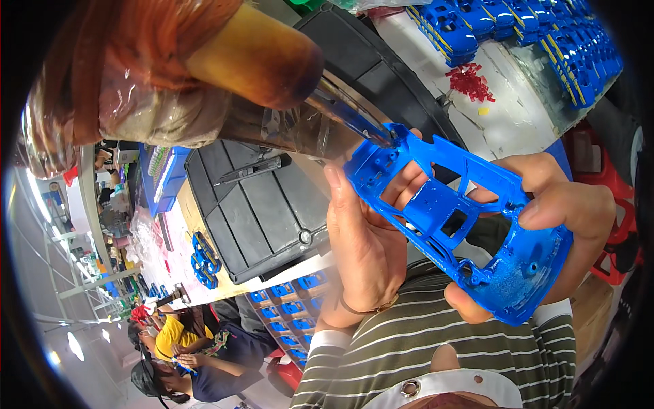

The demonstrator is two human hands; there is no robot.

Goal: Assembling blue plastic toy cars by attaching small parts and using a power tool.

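Observation:
A blue plastic toy car body shell [436, 204], its hollow inner side showing, is held in both hands in front of my striped shirt. My left hand [368, 238] grips its upper left end, with the thumb along the edge and fingers behind. My right hand [572, 204] holds the lower right end, the thumb on top and another fingertip at the bottom edge. A metal rod [351, 112] comes down from a thick yellow-brown handle [255, 58] wrapped in clear film. Its tip meets the shell's upper end; whether they touch I cannot tell.
Black ribbed panels [252, 218] lie on the table with a dark pen-like tool [252, 169]. Stacked blue shells [579, 61] and small red pieces [470, 82] are at upper right. Blue parts fill a compartmented tray [286, 307]. Red stools [610, 204] stand right; co-workers [177, 341] sit lower left.

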